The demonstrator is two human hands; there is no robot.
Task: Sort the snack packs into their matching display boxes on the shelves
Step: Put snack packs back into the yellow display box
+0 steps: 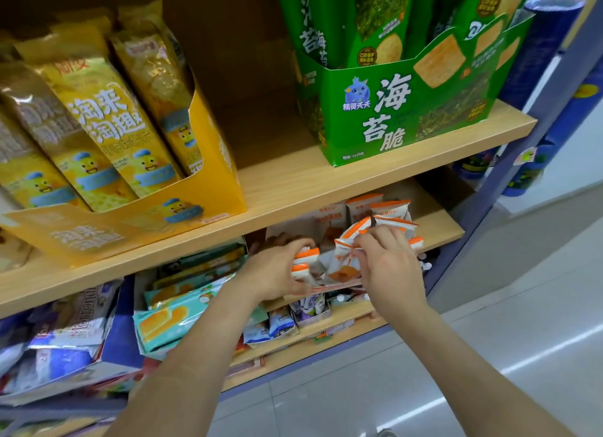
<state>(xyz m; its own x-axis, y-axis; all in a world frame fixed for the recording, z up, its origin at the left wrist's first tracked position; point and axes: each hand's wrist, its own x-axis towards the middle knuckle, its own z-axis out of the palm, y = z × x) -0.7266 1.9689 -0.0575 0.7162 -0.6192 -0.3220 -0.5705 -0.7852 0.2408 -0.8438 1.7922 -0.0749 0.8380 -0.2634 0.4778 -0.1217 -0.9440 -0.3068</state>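
The left hand's (277, 275) fingers curl round two small orange-and-white snack packs (305, 257). The right hand (390, 267) pinches the orange top of a third pack (342, 267). Both hands are at the pale display box (336, 285) on the middle shelf, where more such packs (362, 205) stand upright. Teal packs (169, 319) lie just left. Above, a green display box (391, 116) reading 海苔脆 and 精灵天天 holds green packs (378, 22), and a yellow display box (208, 205) holds yellow packs (98, 120).
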